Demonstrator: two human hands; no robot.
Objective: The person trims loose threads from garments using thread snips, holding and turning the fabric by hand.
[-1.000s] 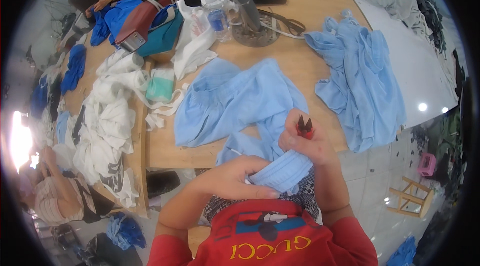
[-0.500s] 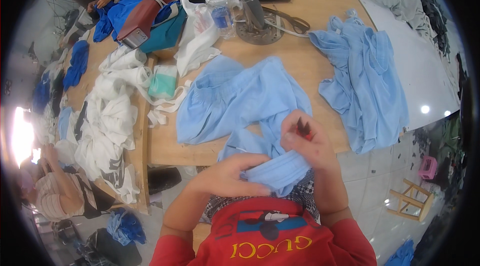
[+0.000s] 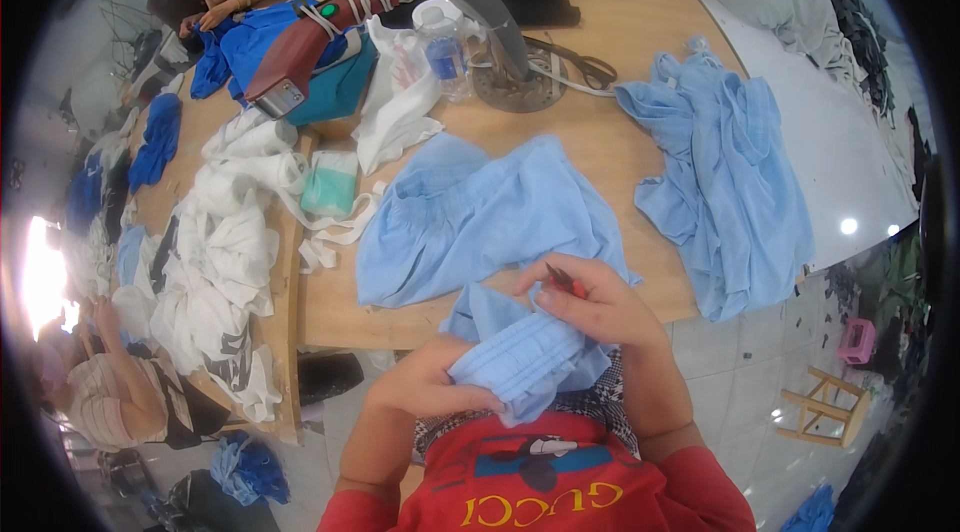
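Observation:
At the table's near edge, my left hand (image 3: 425, 384) grips the gathered elastic waistband of a light blue garment (image 3: 522, 364), thumb on top. Tucked in my closed right hand (image 3: 610, 310) is a small pair of red-handled thread snips (image 3: 566, 280), dark blades pointing up and left. That hand rests at the far side of the waistband, fingertips near the fabric. Part of the held cloth hangs over my lap. Just beyond lies another stretch of light blue cloth with a gathered waist (image 3: 490, 222); whether it joins the held piece, I cannot tell.
More light blue garments (image 3: 725, 182) are heaped at right. White cloth (image 3: 225, 242) piles up at left beside a green-and-white packet (image 3: 330, 184). A red device with a grey hose (image 3: 285, 67), a plastic bottle (image 3: 445, 50) and scissors (image 3: 580, 67) lie farther back. Two people sit at left.
The held waistband has turned and spread to show its gathered face. My right hand has shifted left and lower, turning the snips leftward. The view has tilted slightly.

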